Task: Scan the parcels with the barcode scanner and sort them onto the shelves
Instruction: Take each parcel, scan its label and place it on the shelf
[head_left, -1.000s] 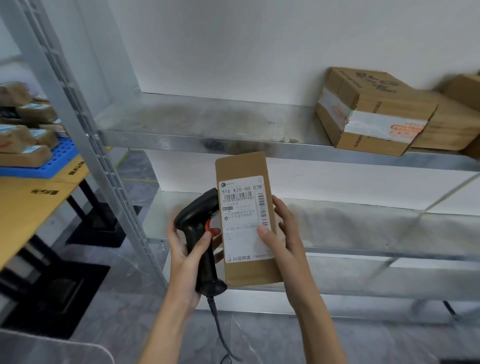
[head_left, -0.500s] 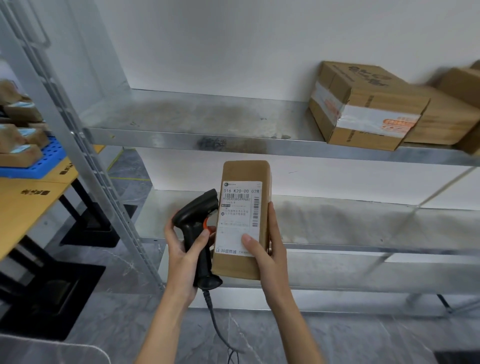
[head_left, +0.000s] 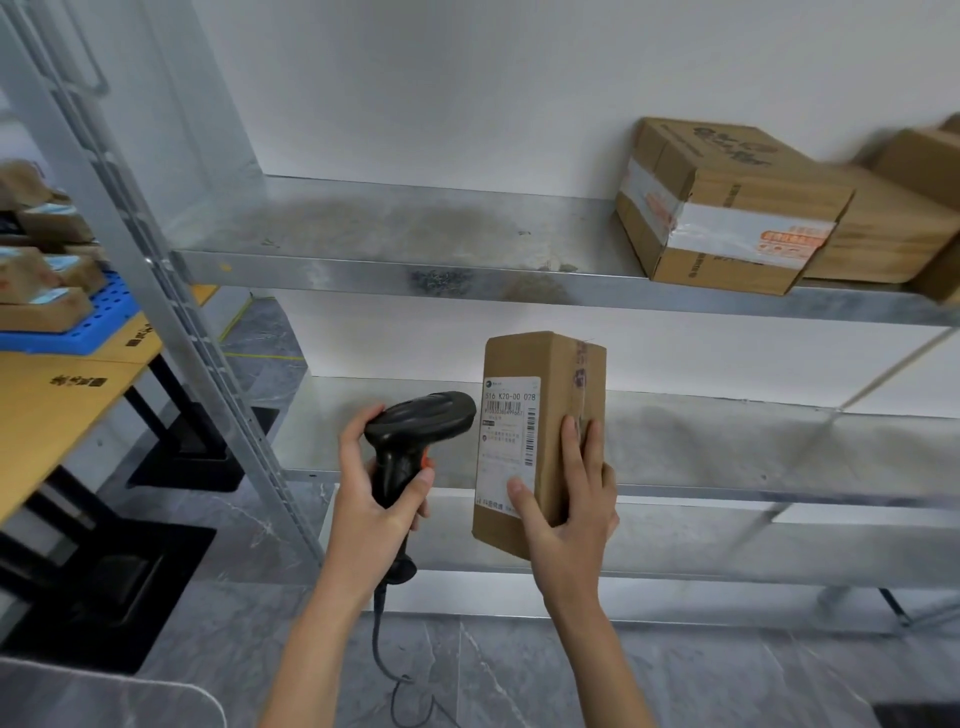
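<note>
Head view: the parcel (head_left: 540, 441) stands upright, long axis vertical, in front of the middle shelf (head_left: 727, 441), label facing left. My right hand (head_left: 566, 519) grasps its lower part. Just left of the parcel, my left hand (head_left: 374, 499) clenches the barcode scanner (head_left: 415, 441), nose toward the label.

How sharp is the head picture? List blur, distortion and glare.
Head view: the held parcel and scanner are fairly sharp, top label line legible; the boxes at the right edge smear with blur; wide-angle bending bows the rack post; soft even light, mild sheen on the upper shelf.
</note>
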